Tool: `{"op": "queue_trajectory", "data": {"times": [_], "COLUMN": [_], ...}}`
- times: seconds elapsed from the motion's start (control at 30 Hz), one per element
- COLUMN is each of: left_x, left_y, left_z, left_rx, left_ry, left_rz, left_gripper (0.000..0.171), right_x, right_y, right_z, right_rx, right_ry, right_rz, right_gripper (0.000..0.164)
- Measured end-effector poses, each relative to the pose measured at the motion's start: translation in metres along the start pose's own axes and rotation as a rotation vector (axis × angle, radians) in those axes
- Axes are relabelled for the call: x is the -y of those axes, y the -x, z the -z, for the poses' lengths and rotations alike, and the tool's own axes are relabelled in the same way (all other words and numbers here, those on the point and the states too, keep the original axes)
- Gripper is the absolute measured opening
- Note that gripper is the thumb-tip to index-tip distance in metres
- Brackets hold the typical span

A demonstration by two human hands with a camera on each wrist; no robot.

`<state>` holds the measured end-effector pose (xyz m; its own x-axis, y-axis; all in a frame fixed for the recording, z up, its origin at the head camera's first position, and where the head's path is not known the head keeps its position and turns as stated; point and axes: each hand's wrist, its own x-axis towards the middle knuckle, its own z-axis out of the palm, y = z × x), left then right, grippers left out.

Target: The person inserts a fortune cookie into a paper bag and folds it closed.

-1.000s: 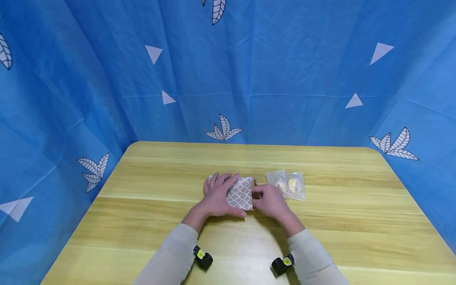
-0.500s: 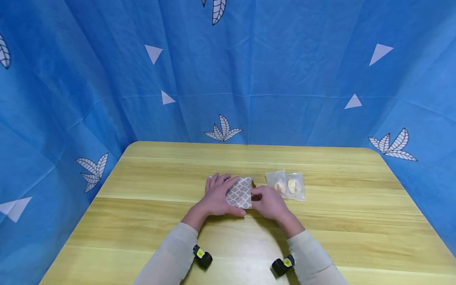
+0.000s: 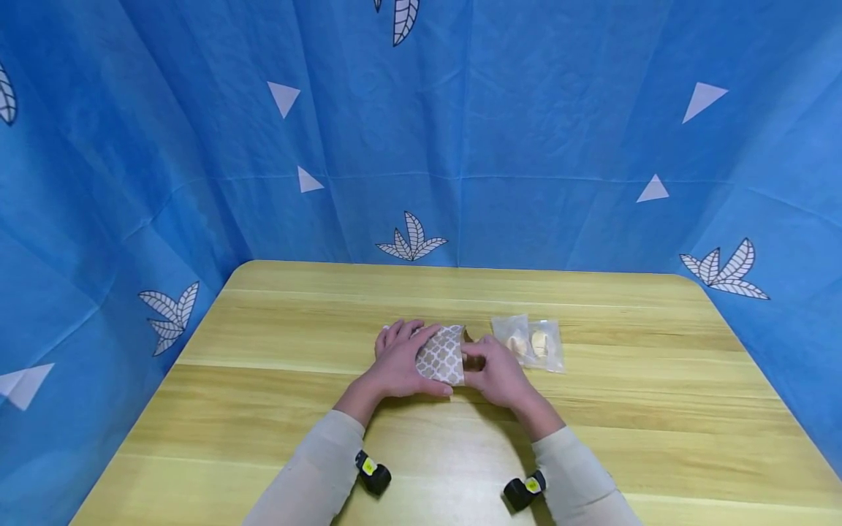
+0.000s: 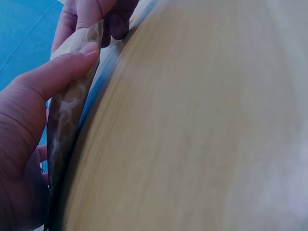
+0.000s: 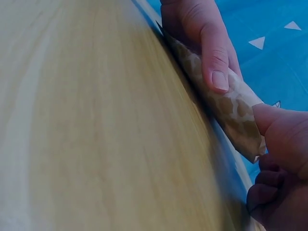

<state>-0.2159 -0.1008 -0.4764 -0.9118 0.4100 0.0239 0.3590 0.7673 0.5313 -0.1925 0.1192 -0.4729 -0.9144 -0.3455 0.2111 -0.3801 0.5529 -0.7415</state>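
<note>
A paper bag with a brown and white lattice pattern lies on the wooden table, its brown inner side showing at the right-hand mouth. My left hand grips it from the left, thumb along the near side and fingers across the far side. At the mouth, my right hand holds the edge with the thumb and curled fingers. The right wrist view shows the right thumb at the bag's corner, with the lower fingers folded in. The left thumb presses on the bag's side in the left wrist view. Its far left end is hidden under the left hand.
Two small clear packets with pale round pieces inside lie just beyond the right hand, overlapping each other. The wooden table ends at the back against a blue curtain with leaf and triangle prints.
The bag's mouth has spread wider, so more of its brown inside shows. The right fingers have shifted slightly at the edge; the left hand and the packets stay almost in place.
</note>
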Motion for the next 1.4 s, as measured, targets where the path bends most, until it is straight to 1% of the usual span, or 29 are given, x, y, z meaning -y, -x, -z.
{"op": "queue_trajectory", "data": {"times": [0.1, 0.17, 0.37, 0.43, 0.67, 0.83, 0.97, 1.13, 1.3, 1.4], "left_x": [-0.001, -0.001, 0.0, 0.001, 0.003, 0.003, 0.002, 0.002, 0.001, 0.001], "left_y": [0.0, 0.0, 0.001, 0.002, 0.003, 0.002, 0.001, 0.001, 0.002, 0.002], "left_z": [0.001, 0.001, 0.0, -0.001, -0.004, -0.002, -0.001, -0.001, -0.001, -0.001], "left_rx": [0.003, 0.0, -0.022, -0.028, -0.059, -0.069, -0.07, -0.071, -0.072, -0.069], "left_ry": [-0.002, -0.003, -0.002, 0.001, 0.029, 0.033, 0.028, 0.026, 0.025, 0.026], "left_rz": [0.002, 0.0, -0.008, -0.007, -0.014, -0.012, -0.014, -0.015, -0.013, -0.013], "left_gripper": [0.118, 0.119, 0.118, 0.117, 0.114, 0.115, 0.116, 0.115, 0.114, 0.114], "right_x": [-0.001, -0.001, 0.0, 0.001, 0.007, 0.008, 0.008, 0.007, 0.009, 0.01], "right_y": [-0.001, 0.0, 0.0, 0.001, 0.002, 0.002, 0.002, 0.002, 0.005, 0.007], "right_z": [0.0, 0.0, 0.001, 0.001, 0.006, 0.008, 0.01, 0.011, 0.014, 0.018], "right_rx": [-0.006, -0.009, -0.032, -0.034, -0.028, -0.038, -0.041, -0.039, -0.038, -0.048], "right_ry": [-0.006, -0.01, -0.015, -0.014, -0.027, 0.018, 0.027, 0.027, 0.034, 0.032], "right_rz": [-0.005, 0.001, 0.007, -0.014, -0.127, -0.174, -0.194, -0.199, -0.218, -0.209], "right_gripper": [0.054, 0.058, 0.06, 0.062, 0.065, 0.068, 0.064, 0.058, 0.056, 0.056]}}
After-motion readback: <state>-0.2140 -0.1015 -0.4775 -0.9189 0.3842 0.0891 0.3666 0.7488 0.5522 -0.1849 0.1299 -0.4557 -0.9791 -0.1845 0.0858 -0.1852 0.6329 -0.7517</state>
